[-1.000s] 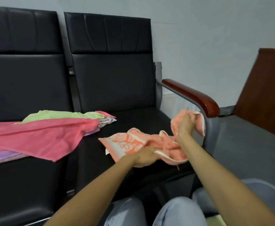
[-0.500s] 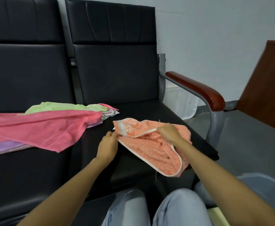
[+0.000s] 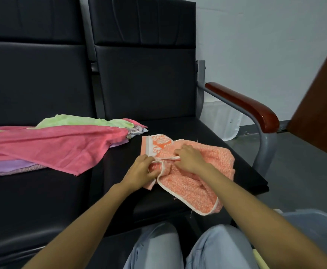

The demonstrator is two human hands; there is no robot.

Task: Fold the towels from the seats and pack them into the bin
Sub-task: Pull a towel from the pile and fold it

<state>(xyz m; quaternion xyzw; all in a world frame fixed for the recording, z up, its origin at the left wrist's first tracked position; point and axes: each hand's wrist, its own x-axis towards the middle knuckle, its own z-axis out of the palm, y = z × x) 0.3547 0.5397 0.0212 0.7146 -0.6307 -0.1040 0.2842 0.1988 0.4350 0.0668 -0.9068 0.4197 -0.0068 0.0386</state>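
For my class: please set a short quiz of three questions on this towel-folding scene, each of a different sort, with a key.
1. True or false: the orange towel already lies in the bin.
2. Look at the left hand and the right hand. Which of them holds the orange towel? A. the left only. B. the right only. C. both.
3. Fill in the gap: on the left seat, the towel lying just behind the pink towel is ____ in colour.

Key: 1. false; 2. C; 3. green.
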